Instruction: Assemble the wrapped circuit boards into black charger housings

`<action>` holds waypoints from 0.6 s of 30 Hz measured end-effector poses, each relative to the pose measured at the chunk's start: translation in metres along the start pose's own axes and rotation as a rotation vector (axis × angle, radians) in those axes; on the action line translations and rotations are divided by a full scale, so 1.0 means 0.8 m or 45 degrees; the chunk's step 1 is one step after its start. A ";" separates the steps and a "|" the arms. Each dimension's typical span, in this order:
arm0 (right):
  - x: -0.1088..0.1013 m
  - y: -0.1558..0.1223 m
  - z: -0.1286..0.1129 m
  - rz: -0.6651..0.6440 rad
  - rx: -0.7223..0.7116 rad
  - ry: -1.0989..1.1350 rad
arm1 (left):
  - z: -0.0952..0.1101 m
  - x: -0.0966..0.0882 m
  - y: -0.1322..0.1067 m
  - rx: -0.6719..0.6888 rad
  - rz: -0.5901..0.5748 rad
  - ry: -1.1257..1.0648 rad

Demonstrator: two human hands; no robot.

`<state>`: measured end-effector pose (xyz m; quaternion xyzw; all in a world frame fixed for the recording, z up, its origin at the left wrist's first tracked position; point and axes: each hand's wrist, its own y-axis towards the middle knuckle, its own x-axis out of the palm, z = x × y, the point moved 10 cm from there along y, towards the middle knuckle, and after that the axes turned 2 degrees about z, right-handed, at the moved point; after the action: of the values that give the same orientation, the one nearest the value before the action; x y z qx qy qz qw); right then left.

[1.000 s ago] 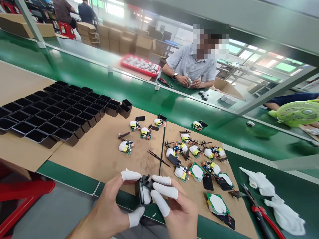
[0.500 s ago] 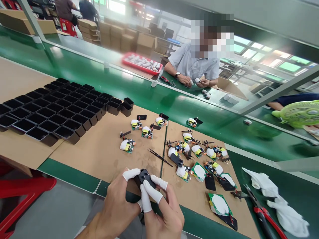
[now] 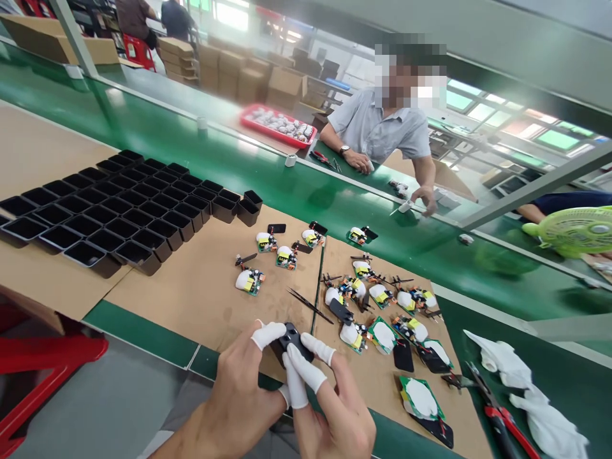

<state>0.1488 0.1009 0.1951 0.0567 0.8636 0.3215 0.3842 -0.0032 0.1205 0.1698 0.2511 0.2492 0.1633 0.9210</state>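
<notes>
Both my hands, wearing white finger cots, are closed around a small black plastic case [image 3: 292,336] over the front edge of the bench. My left hand [image 3: 241,379] grips its left side, with the thumb below. My right hand [image 3: 329,398] presses its fingertips on the top and right side. Much of the case is hidden by my fingers. Beyond it lie black tweezers [image 3: 310,305] on the cardboard. Circuit boards with white filler and yellow tape, such as one board [image 3: 250,281] to the left and another [image 3: 421,398] to the right, lie around, wired to black covers.
Rows of black open cases [image 3: 124,207] stand at the left. Red-handled pliers [image 3: 500,408] and white cloths [image 3: 545,408] lie at the right. A green conveyor [image 3: 310,191] runs behind. Across it sits a co-worker [image 3: 382,131] near a red tray [image 3: 246,121]. A green fan [image 3: 574,229] stands at right.
My hands still hold the black case, slightly farther right in view. The co-worker's one hand has reached down toward the conveyor with a white piece. The board on the conveyor has shifted left.
</notes>
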 end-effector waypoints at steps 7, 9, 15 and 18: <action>0.017 -0.018 0.009 -0.050 -0.120 -0.076 | -0.006 0.017 -0.003 -0.016 -0.023 -0.079; 0.015 -0.021 0.003 -0.078 -0.177 -0.137 | -0.003 0.012 -0.001 -0.015 -0.020 -0.093; -0.007 -0.009 -0.014 -0.053 -0.269 -0.148 | 0.016 -0.001 0.004 0.066 -0.010 -0.037; -0.001 -0.002 -0.017 -0.056 -0.359 -0.113 | 0.012 0.009 0.005 0.076 -0.042 -0.015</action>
<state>0.1404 0.0921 0.2015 -0.0024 0.7931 0.4283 0.4332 0.0073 0.1227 0.1766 0.2754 0.2528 0.1390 0.9170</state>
